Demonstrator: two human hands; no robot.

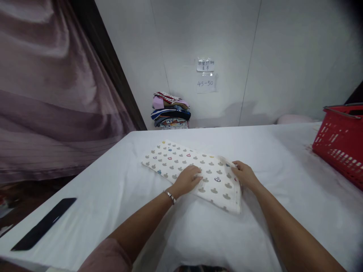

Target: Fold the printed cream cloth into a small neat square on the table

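Note:
A folded white cloth (176,160) printed with grey mushroom-like shapes and a few red, blue and yellow ones lies slantwise on the white-covered table. My left hand (187,180) rests on the cloth's near edge around its middle, thumb and fingers apart on the fabric. At the cloth's right end, my right hand (245,175) is closed on the edge, where a corner is lifted a little. The undersides of the right fingers are partly hidden by the fabric.
A red plastic basket (340,143) stands at the table's right. Folded clothes (171,111) are stacked beyond the far edge, by the wall with paper signs (205,83). A flat black object (44,224) lies front left. A pinkish curtain (51,94) hangs on the left.

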